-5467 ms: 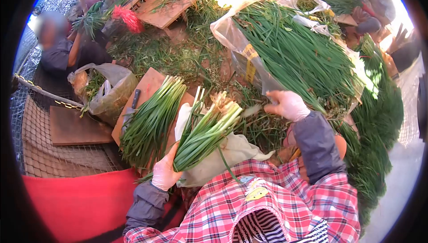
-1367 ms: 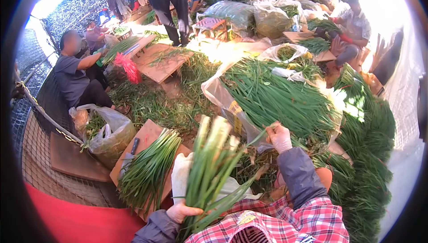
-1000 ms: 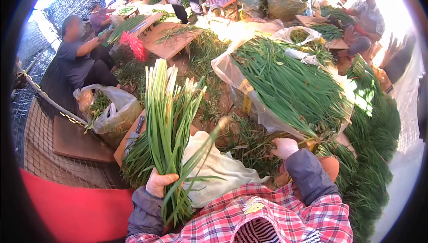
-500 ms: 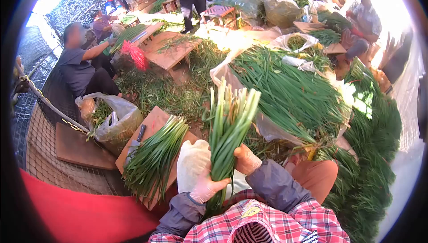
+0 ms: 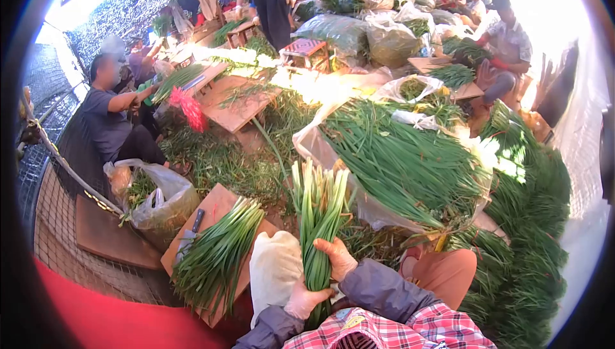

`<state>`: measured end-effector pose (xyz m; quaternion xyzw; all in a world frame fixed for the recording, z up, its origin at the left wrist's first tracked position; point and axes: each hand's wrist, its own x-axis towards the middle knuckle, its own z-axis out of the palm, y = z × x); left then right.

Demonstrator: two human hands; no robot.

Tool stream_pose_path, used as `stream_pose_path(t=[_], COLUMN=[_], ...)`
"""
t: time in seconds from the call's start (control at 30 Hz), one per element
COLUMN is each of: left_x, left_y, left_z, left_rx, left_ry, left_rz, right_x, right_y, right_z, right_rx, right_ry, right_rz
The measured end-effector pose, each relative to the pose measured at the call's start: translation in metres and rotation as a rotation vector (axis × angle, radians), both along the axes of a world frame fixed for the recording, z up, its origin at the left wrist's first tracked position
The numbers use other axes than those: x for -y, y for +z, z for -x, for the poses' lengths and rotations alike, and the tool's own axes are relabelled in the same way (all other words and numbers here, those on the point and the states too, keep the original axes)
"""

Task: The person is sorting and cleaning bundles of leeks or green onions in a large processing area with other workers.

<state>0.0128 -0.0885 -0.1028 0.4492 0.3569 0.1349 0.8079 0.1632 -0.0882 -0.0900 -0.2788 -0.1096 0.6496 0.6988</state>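
An upright bundle of garlic chives (image 5: 315, 217), pale stalk ends up and green leaves down, is in front of my body. My left hand (image 5: 307, 299), in a thin see-through glove, wraps round its lower part. Higher up, my right hand (image 5: 336, 258), also gloved, closes on it from the right, thumb across the front. To the left, a bunch of cut chives (image 5: 218, 256) lies on a wooden board (image 5: 221, 196). Beside that bunch on the board is a knife (image 5: 193, 228) with a dark handle. A single long leaf (image 5: 271, 146) shows beyond the bundle's top.
A big heap of chives (image 5: 403, 157) lies on plastic sheeting at front right, with more bunches (image 5: 532, 208) along the right. A plastic bag (image 5: 163, 198) stands left. Co-workers sit at left (image 5: 115, 115) and right (image 5: 506, 44); another person (image 5: 272, 6) stands behind.
The bundle has come down and more upright. My right hand has shifted in and now presses its thumb across the front. A long leaf has appeared past the bundle. The standing person has shifted.
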Motion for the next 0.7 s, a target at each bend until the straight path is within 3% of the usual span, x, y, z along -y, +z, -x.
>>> stream_pose_path(t=[0.07, 0.13, 0.27, 0.33, 0.4, 0.43, 0.57, 0.67, 0.7], left_x=[-0.003, -0.007, -0.021, -0.026, -0.032, -0.035, -0.039, -0.046, -0.049], left_y=[0.022, 0.042, 0.087, 0.093, 0.087, 0.083, 0.094, 0.092, 0.096], left_z=[0.005, 0.024, 0.059, 0.078, 0.095, 0.101, 0.112, 0.125, 0.123], left_rx=[-0.015, -0.053, -0.183, -0.307, -0.327, -0.338, -0.388, -0.549, -0.649], left_ry=[-0.048, -0.137, -0.306, -0.345, -0.341, -0.341, -0.374, -0.391, -0.414], left_rz=[0.062, 0.069, -0.062, -0.265, -0.489, -0.536, -0.698, -0.783, -0.843], right_x=[-0.001, -0.01, -0.024, -0.032, -0.026, -0.032, -0.026, -0.009, -0.002], right_y=[-0.016, -0.027, 0.001, -0.007, 0.031, 0.029, 0.025, 0.038, 0.036], right_z=[-0.008, -0.022, -0.081, -0.098, -0.092, -0.092, -0.133, -0.169, -0.186], right_rx=[-0.066, -0.292, -0.587, -0.439, -0.121, -0.029, -0.043, 0.258, 0.462], right_ry=[0.066, 0.063, 0.075, -0.011, -0.182, -0.276, -0.45, -0.492, -0.235], right_rz=[-0.057, -0.189, -0.483, -0.423, 0.029, 0.134, 0.034, 0.084, 0.169])
